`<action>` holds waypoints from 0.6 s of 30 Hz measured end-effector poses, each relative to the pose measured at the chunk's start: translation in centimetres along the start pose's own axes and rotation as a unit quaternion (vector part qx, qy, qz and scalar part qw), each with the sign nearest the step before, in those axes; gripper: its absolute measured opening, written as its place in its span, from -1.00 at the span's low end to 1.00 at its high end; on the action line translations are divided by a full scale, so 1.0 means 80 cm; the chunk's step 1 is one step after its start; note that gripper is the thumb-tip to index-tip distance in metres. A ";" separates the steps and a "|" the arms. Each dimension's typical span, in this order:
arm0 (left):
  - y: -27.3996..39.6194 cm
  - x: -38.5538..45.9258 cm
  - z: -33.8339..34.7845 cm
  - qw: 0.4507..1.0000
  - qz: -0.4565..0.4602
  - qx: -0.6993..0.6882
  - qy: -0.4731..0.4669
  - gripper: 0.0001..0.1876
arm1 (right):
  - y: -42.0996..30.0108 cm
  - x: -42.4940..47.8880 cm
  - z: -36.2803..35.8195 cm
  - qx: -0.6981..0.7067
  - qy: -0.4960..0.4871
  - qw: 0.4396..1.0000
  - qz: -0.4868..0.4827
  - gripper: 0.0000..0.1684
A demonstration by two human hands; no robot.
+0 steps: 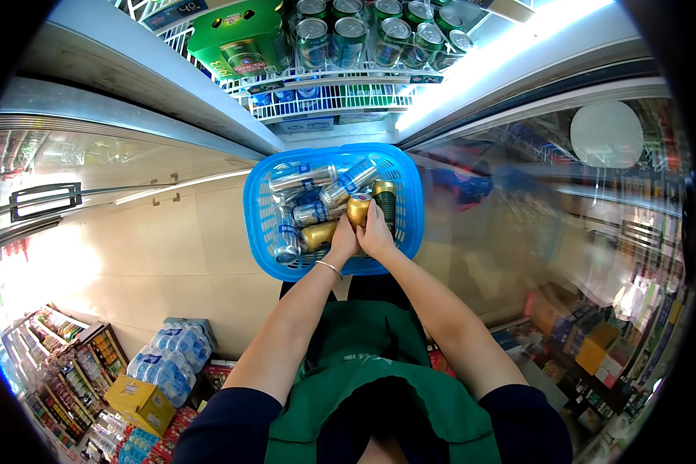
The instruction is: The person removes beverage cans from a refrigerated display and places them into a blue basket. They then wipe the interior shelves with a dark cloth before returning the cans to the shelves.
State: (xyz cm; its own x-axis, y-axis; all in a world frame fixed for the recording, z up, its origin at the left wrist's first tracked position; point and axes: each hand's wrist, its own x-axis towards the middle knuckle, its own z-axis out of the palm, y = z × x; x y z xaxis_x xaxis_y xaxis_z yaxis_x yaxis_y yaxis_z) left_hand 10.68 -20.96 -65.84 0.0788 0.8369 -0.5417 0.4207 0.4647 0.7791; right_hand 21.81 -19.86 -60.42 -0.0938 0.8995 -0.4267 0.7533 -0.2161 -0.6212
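Note:
A gold can [358, 211] is held between my left hand [344, 238] and my right hand [376, 231], over the near right part of a blue plastic basket [413, 255]. My left wrist wears a silver bangle [329, 268]. Inside the basket lie several silver cans with blue print [349, 183], tumbled at different angles. Another gold can [316, 236] lies on its side left of my hands. A dark green can with a gold end [385, 200] rests along the basket's right side, partly behind my right hand.
Beyond the basket stands an open cooler with wire shelves [348, 74], holding green cans [349, 40] and a green carton [240, 43]. A glass door [487, 220] is at the right, another [122, 151] at the left. Shrink-wrapped bottles [162, 371] and a yellow box [140, 404] stand lower left.

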 end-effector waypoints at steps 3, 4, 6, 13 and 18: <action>0.007 0.002 -0.010 0.997 0.021 0.055 -0.040 -0.37 | -0.003 -0.003 -0.016 -0.034 0.008 0.999 -0.008 -0.10; 0.013 -0.001 -0.011 0.995 0.022 0.095 -0.030 -0.35 | -0.005 -0.004 -0.021 -0.050 0.019 0.998 -0.023 -0.12; 0.027 -0.003 -0.025 0.987 0.081 0.142 -0.011 -0.29 | -0.013 -0.007 -0.031 -0.056 0.043 0.996 -0.051 -0.16; 0.165 -0.041 -0.126 0.934 0.261 0.191 0.148 -0.31 | -0.111 0.002 -0.111 0.031 0.155 0.958 -0.239 -0.29; 0.286 -0.078 -0.206 0.889 0.366 0.192 0.194 -0.31 | -0.222 0.011 -0.193 0.041 0.229 0.894 -0.384 -0.31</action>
State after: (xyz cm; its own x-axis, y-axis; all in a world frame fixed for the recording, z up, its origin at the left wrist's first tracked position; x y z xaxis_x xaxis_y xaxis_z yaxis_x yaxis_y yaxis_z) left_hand 4.91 -10.79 -39.44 0.1720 0.9459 0.2752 0.6686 -0.3172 0.6726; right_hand 18.43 -9.38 -39.58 -0.2723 0.8514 0.4483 0.5288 0.5216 -0.6695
